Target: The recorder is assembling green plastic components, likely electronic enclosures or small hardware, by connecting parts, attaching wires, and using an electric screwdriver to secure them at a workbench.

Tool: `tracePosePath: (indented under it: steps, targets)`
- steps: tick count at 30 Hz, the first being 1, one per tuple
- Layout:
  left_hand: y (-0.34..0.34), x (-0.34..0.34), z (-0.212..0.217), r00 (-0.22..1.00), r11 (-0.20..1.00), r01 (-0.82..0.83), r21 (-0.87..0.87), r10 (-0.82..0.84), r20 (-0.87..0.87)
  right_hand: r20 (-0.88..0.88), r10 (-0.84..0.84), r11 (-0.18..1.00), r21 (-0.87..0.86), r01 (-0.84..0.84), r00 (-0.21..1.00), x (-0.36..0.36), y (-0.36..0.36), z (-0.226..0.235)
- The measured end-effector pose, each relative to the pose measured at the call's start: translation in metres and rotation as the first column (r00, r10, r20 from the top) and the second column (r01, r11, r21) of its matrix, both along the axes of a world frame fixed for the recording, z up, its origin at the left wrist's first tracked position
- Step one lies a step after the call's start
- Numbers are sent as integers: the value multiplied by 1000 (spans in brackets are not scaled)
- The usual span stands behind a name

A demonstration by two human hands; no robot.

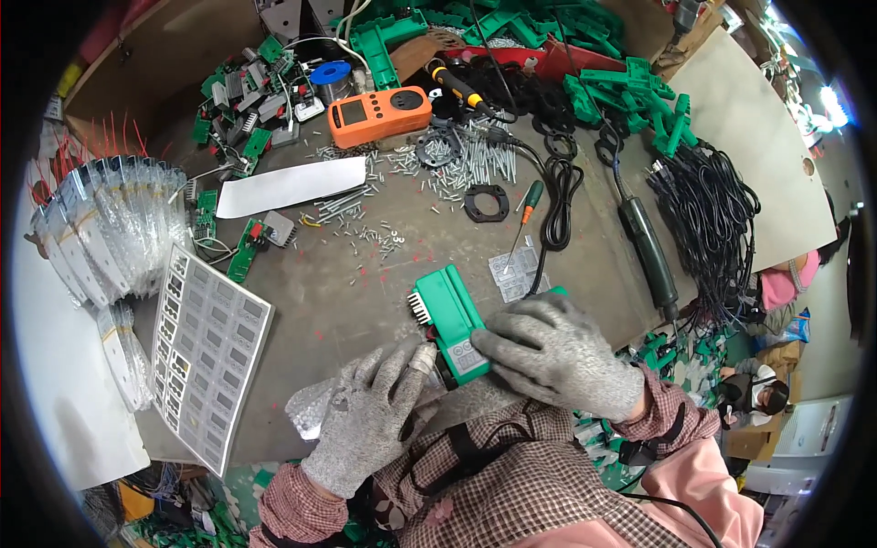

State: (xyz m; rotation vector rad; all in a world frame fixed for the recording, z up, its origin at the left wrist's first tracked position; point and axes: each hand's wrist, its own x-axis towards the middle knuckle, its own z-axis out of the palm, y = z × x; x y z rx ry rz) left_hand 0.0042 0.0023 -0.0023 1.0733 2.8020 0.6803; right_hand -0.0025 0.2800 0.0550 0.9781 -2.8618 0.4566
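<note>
Head view: green casing (451,309) points lengthwise away, seemingly slightly left.

Hands (562,352): speckled grey gloves, both alike
Sleeves (301,502): small checks, brown and cream
Casing (448,306), by the near edge: bright green
Desk (320,274): dull grey-brown, dotted red
Meter (379,117), toward the far edge: vivid orange
Cable bundle (703,210), right edge: black
Sheet (228,315), left edge: pale grey, rows of darker rectangles
</note>
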Motion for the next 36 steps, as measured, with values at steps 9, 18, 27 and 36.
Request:
tracePosePath:
  steps: [9,18,27,36]
  targets:
    - [0,1,3,1000,1000,1,-26,-1,4,2,103,969,224,-101,995,-3,-3,5]
    - [3,-2,5,999,1000,2,-3,-2,-41,2,96,948,305,-92,995,-2,-10,15]
    - [1,0,6,1000,1000,8,-26,-8,4,58,126,961,240,-136,990,-2,-10,24]
    - [3,3,5,983,982,-181,60,182,-15,81,219,943,237,-232,972,-11,-9,25]
